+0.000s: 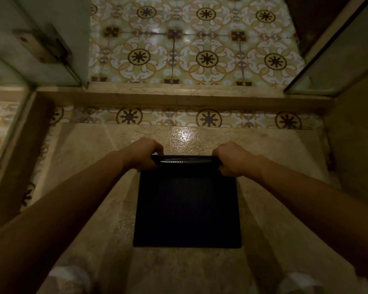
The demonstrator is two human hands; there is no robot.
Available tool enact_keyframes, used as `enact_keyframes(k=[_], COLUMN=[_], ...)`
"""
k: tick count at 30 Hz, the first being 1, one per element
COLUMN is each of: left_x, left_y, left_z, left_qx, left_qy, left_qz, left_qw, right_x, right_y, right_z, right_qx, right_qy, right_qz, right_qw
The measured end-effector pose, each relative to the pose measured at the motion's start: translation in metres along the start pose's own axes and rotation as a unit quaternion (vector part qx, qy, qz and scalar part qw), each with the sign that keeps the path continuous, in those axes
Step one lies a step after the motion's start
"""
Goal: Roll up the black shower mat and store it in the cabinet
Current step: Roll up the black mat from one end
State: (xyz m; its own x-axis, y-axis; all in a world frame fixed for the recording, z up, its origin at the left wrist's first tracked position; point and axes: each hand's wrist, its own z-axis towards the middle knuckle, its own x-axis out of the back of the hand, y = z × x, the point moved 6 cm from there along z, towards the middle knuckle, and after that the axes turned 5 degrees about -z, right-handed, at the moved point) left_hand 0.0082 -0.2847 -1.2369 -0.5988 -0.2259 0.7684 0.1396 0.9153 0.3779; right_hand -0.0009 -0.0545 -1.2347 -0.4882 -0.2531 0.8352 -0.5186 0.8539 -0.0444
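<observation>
The black shower mat (187, 206) lies on the beige shower floor in the middle of the view. Its far edge is curled into a short, tight roll. My left hand (143, 153) grips the left end of that roll. My right hand (231, 159) grips the right end. Both hands have fingers wrapped around the rolled edge, with the roll lying between them. The rest of the mat is still flat toward me. No cabinet is in view.
A stone threshold (179, 96) crosses the floor beyond the mat, with patterned tiles (206, 58) past it. A glass panel with a metal hinge (45, 47) stands at the left, another glass door (336, 60) at the right. My two feet (72, 276) show at the bottom.
</observation>
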Motion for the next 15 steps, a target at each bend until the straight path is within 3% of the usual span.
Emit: enact_keyframes(k=[7, 15], left_x=[-0.009, -0.012], left_y=[0.005, -0.001], left_z=[-0.004, -0.003], left_qx=[-0.036, 0.0], left_qy=[0.062, 0.021], left_qz=[0.015, 0.011], left_qw=[0.997, 1.0], right_x=[0.003, 0.0], right_y=[-0.006, -0.002], right_z=[-0.003, -0.003], right_qx=[0.004, 0.01], right_qy=[0.038, 0.011], right_qz=[-0.015, -0.012], right_qw=[0.999, 1.0])
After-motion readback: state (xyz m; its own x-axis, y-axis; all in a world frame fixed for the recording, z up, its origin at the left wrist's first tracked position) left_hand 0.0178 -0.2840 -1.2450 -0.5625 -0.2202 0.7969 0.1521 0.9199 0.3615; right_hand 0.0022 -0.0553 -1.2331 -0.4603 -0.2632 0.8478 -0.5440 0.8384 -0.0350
